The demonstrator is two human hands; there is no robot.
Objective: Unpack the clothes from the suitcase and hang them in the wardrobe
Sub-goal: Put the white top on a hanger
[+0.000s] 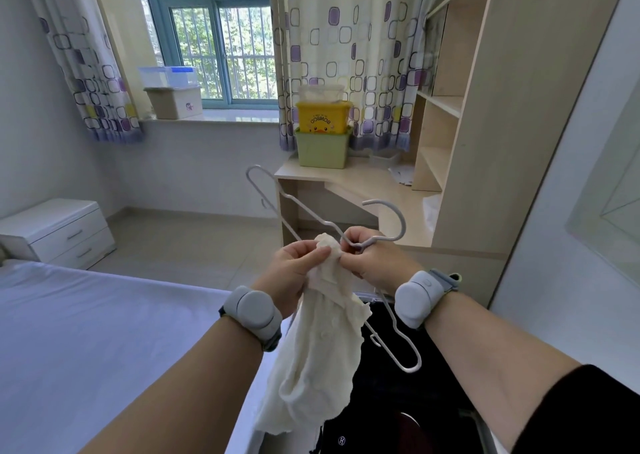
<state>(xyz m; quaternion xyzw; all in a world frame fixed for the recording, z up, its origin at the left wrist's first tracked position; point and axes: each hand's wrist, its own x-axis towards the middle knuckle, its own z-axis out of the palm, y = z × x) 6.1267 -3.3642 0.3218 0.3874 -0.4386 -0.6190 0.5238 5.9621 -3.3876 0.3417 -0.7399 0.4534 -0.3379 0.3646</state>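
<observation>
Standing beside the bed [86, 332] at lower left; pinching with the left hand [298, 273] the top of a cream garment [322, 342] drooping at frame centre; gripping with the right hand [374, 259] the neck of a pale hanger [402, 224], right against the cloth.

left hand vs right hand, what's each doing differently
The left hand pinches the cream garment; the right hand grips the white hanger below its hook. The right arm shows a black sleeve; the left arm shows none. Both wear grey wrist devices.
</observation>
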